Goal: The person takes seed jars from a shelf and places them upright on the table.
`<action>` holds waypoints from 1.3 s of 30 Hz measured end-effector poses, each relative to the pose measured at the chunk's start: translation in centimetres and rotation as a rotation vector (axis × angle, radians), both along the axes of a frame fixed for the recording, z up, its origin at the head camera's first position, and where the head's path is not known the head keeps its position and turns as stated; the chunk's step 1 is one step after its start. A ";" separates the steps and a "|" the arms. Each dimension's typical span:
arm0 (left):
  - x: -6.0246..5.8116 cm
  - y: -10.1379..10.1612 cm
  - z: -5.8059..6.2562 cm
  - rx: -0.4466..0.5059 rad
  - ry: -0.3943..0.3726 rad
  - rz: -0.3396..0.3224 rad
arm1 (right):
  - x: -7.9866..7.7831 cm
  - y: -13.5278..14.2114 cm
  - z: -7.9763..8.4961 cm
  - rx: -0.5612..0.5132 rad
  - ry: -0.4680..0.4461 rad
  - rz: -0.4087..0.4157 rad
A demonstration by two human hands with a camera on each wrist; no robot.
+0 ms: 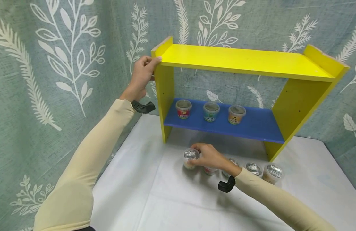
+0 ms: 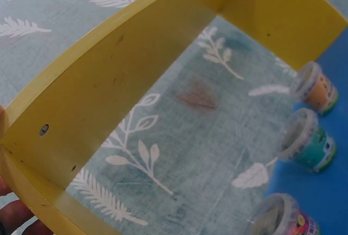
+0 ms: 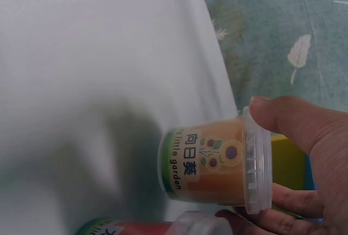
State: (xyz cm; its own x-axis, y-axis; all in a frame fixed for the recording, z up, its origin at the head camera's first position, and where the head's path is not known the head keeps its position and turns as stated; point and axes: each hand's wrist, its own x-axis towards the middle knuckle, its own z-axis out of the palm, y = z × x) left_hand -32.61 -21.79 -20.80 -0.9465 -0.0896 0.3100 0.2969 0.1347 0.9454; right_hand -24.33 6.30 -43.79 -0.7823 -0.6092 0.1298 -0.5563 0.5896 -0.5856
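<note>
My left hand (image 1: pixel 141 75) grips the upper left corner of a yellow shelf unit (image 1: pixel 247 64), thumb over the top edge. In the left wrist view only some fingertips show at the frame's left edge. My right hand (image 1: pixel 209 157) holds a small lidded plastic cup (image 1: pixel 190 155) by its rim, between thumb and fingers. The right wrist view shows this cup's orange sunflower label (image 3: pixel 212 159). Whether its base touches the table, I cannot tell. Close beside it stands a red-labelled cup (image 1: pixel 210 171), partly hidden under the right hand.
On the blue middle board (image 1: pixel 258 125) stand a red cup (image 1: pixel 183 109), a teal cup (image 1: pixel 211 112) and an orange cup (image 1: pixel 236 115). More lidded cups, including a brownish one (image 1: pixel 272 174), line the white tablecloth (image 1: pixel 178 205) before the unit. A leaf-patterned curtain (image 1: pixel 114 38) hangs behind.
</note>
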 end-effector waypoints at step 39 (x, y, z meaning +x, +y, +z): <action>0.0 0.1 0.1 0.025 -0.005 -0.011 | 0.5 0.9 0.1 0.048 -0.014 -0.009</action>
State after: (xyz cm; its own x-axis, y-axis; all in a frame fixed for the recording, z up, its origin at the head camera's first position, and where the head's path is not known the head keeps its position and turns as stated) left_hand -32.59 -21.74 -20.69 -0.9489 -0.0869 0.3034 0.2938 0.1080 0.9498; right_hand -23.85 7.16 -43.67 -0.7894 -0.6074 0.0891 -0.5426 0.6224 -0.5641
